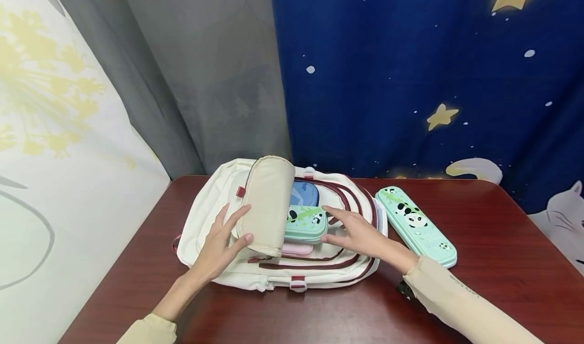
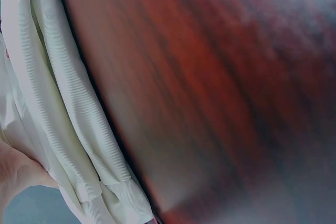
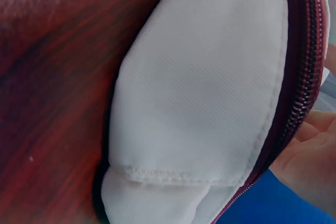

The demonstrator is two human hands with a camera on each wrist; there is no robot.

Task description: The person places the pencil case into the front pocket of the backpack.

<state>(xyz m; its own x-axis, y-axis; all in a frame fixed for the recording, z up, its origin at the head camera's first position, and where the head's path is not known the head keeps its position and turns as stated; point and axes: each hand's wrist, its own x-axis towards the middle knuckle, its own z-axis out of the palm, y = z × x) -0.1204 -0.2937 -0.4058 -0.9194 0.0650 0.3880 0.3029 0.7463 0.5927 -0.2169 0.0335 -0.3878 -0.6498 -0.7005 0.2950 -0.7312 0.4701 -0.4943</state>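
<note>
Head view showed the left hand (image 1: pixel 223 242) holding the bag's flap (image 1: pixel 266 204) back at the worktop's far edge, right hand (image 1: pixel 358 232) flat by the panda case (image 1: pixel 306 221); best lift the flap higher.

A dark red wooden table (image 1: pixel 502 263) carries a mint panda-print pencil case (image 1: pixel 416 225) at its right side. Behind: grey curtain (image 1: pixel 219 80), navy star-print backdrop w/ yellow stars (image 1: pixel 433 70), and white floral panel (image 1: pixel 55 131) at left.
</note>
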